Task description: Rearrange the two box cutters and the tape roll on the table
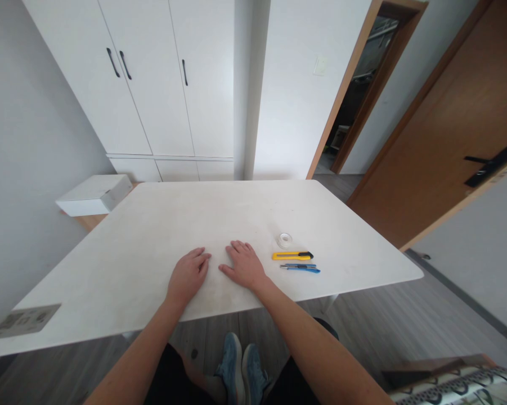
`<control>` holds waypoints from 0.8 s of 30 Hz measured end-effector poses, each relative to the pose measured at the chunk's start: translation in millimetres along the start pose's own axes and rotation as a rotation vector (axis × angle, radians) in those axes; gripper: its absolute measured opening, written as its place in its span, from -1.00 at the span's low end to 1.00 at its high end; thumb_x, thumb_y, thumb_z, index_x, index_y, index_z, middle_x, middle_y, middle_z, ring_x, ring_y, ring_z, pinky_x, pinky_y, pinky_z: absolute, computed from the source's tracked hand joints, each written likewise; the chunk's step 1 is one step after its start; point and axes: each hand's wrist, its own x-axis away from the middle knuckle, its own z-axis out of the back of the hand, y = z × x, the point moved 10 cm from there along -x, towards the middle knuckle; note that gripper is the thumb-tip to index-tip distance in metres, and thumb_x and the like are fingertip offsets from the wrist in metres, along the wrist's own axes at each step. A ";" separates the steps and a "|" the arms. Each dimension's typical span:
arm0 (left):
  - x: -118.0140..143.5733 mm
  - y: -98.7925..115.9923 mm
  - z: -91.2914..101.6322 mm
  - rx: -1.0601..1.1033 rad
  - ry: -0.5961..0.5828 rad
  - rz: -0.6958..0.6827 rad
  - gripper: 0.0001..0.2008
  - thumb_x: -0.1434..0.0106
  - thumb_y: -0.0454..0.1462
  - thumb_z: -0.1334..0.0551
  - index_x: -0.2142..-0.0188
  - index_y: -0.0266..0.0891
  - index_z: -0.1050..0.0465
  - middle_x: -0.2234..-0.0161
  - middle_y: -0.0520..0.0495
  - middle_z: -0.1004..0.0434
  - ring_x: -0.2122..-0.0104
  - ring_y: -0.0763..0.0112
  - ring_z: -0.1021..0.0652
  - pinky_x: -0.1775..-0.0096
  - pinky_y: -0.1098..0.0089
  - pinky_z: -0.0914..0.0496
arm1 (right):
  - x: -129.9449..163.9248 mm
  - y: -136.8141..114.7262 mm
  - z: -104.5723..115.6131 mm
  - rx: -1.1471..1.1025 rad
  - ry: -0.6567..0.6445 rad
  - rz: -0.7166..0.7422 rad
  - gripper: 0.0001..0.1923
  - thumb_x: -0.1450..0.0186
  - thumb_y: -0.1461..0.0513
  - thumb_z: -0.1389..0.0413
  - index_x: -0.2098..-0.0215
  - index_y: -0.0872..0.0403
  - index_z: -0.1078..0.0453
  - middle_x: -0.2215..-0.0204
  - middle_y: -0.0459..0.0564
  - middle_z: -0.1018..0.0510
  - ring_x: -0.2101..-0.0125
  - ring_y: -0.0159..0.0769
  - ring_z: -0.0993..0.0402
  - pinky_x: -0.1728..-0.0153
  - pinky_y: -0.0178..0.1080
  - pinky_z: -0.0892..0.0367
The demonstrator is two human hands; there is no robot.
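Note:
My left hand [188, 274] and my right hand [245, 264] lie flat, palms down, side by side on the white table [152, 225] near its front edge. Both hold nothing, and the fingers are slightly apart. Just right of my right hand lies a yellow utility knife [292, 256]. Two blue pens [300, 268] lie in front of the knife, closer to me. A small roll of clear tape [285, 240] sits just beyond the knife.
A white box [93, 194] sits on a low surface off the table's far left corner. White cupboards [152, 79] stand behind. A brown door [447, 129] hangs open at the right. A printed sheet [25, 319] lies at the table's near left corner.

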 end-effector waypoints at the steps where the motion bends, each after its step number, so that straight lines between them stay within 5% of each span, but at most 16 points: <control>1: -0.1 0.0 0.1 0.001 0.000 0.001 -0.63 -0.35 -0.19 -0.03 0.12 -0.21 -0.60 -0.01 -0.21 -0.57 -0.03 0.16 -0.55 -0.15 0.13 -0.38 | -0.1 -0.1 -0.1 0.000 -0.002 -0.001 -0.40 -0.36 -0.10 -0.03 -0.21 0.06 -0.26 -0.26 0.20 -0.29 -0.27 -0.08 -0.12 -0.27 0.01 0.07; 13: -0.9 -0.3 1.3 0.012 0.008 0.012 -0.64 -0.35 -0.19 -0.03 0.13 -0.18 -0.60 0.00 -0.18 -0.58 -0.02 0.17 -0.55 -0.14 0.12 -0.39 | -1.2 -0.6 -0.5 -0.001 -0.004 0.002 -0.40 -0.36 -0.10 -0.04 -0.22 0.08 -0.26 -0.26 0.21 -0.28 -0.27 -0.06 -0.12 -0.27 0.03 0.06; 18: -1.5 0.1 1.7 0.002 -0.007 0.011 -0.63 -0.35 -0.18 -0.03 0.13 -0.17 -0.60 0.00 -0.16 -0.59 -0.01 0.20 -0.56 -0.13 0.15 -0.39 | 13.1 -8.6 13.7 -0.066 0.007 0.062 -0.64 -0.40 0.11 -0.05 -0.11 0.05 -0.37 -0.12 0.12 -0.44 -0.18 -0.14 -0.24 -0.24 -0.02 -0.03; 21: -1.0 0.5 0.3 -0.003 -0.012 0.002 -0.62 -0.36 -0.17 -0.01 0.15 -0.19 -0.61 -0.01 -0.17 -0.58 -0.02 0.19 -0.55 -0.14 0.16 -0.39 | 43.4 12.5 41.1 -0.119 0.051 0.021 -0.77 -0.42 0.20 -0.01 0.06 0.04 -0.47 0.09 0.07 -0.55 0.01 -0.21 -0.40 -0.09 -0.13 -0.22; 24: -0.6 -0.8 -1.4 -0.004 -0.007 0.001 -0.60 -0.36 -0.16 0.00 0.16 -0.19 -0.62 -0.01 -0.18 -0.58 -0.03 0.17 -0.55 -0.14 0.15 -0.38 | 82.4 62.7 76.9 -0.061 0.111 -0.114 -0.79 -0.41 0.24 -0.01 0.15 0.04 -0.50 0.17 0.08 -0.56 0.09 -0.18 -0.43 0.00 -0.11 -0.29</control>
